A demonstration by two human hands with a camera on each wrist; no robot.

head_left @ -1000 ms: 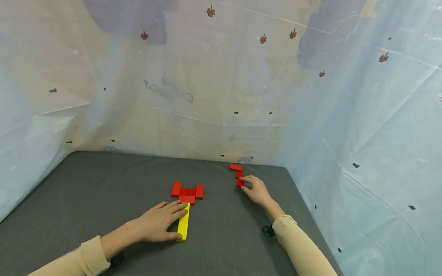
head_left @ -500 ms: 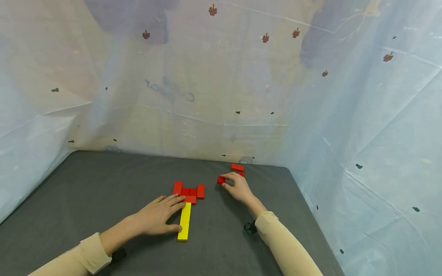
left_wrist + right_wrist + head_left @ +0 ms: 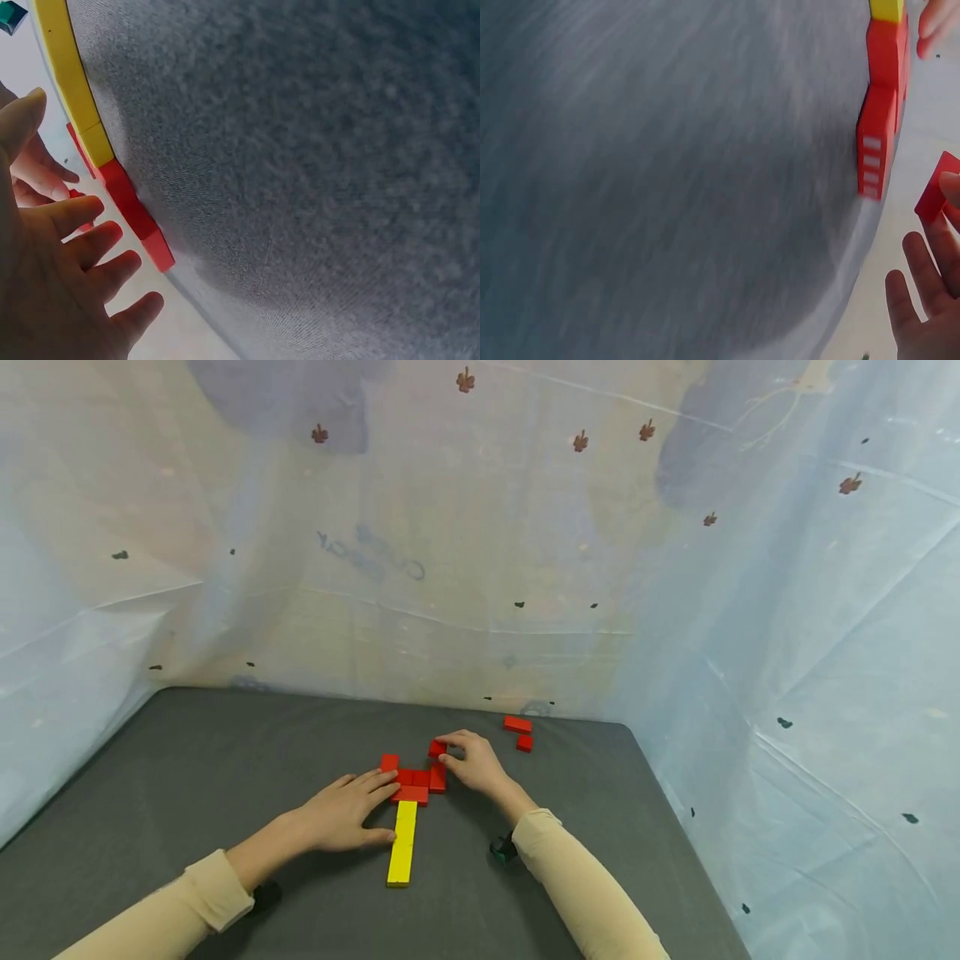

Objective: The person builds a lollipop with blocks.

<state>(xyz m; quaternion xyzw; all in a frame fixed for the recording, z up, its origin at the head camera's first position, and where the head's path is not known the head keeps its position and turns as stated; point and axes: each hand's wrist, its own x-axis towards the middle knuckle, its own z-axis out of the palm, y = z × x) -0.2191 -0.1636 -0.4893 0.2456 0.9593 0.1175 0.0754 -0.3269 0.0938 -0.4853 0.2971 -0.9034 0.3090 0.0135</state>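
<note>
Centrally, a small red block [image 3: 437, 748] is pinched by the right hand [image 3: 474, 765] near the red cluster [image 3: 411, 794] — against which a yellow bar [image 3: 402, 845] is laid. Leftward, the left hand [image 3: 342, 815] is held with fingers spread; two loose blocks [image 3: 517, 724] are seen farther right.

The left hand [image 3: 341, 818] is blocking the yellow strip [image 3: 402, 852] and red cluster [image 3: 411, 794] from the left; the right hand [image 3: 474, 766], pinching a red block [image 3: 436, 748], is crowding the right side. Grey cloth [image 3: 525, 785] is lying open from there to two loose red blocks [image 3: 517, 724]; a curtain [image 3: 420, 635] is walling off the back.
</note>
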